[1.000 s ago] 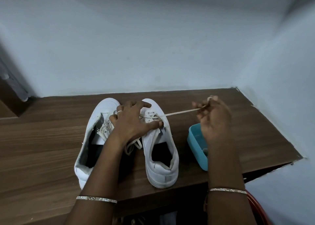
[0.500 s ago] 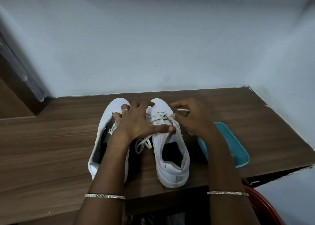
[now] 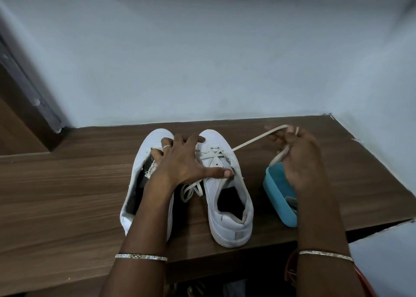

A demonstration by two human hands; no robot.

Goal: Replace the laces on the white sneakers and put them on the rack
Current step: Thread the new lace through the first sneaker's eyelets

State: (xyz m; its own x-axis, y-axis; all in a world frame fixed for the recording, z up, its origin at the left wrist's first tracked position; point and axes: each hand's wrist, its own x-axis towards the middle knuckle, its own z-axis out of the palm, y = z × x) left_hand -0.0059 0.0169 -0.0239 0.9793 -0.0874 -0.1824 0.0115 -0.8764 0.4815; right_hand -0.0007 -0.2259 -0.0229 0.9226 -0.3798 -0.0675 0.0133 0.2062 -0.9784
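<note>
Two white sneakers stand side by side on the brown wooden top [image 3: 67, 184], toes toward the wall. The right sneaker [image 3: 227, 197] has a cream lace [image 3: 249, 141] crossed through its front eyelets. My left hand [image 3: 182, 161] lies spread over both sneakers, its thumb pressing the right sneaker's tongue. The left sneaker [image 3: 139, 177] is partly hidden under that hand. My right hand [image 3: 297, 157] grips the lace's free end and holds it taut, up and to the right of the shoe. A loose lace end [image 3: 191, 189] lies between the sneakers.
A teal box [image 3: 278, 195] sits on the top right of the right sneaker, partly behind my right wrist. Walls close the back and right side. A wooden door frame [image 3: 24, 107] stands at the left. Something red [image 3: 364, 281] shows below the top's front edge.
My right hand has moved from the right sneaker's eyelets out to the right and up, drawing the lace taut. My left hand stays pressed on the sneakers.
</note>
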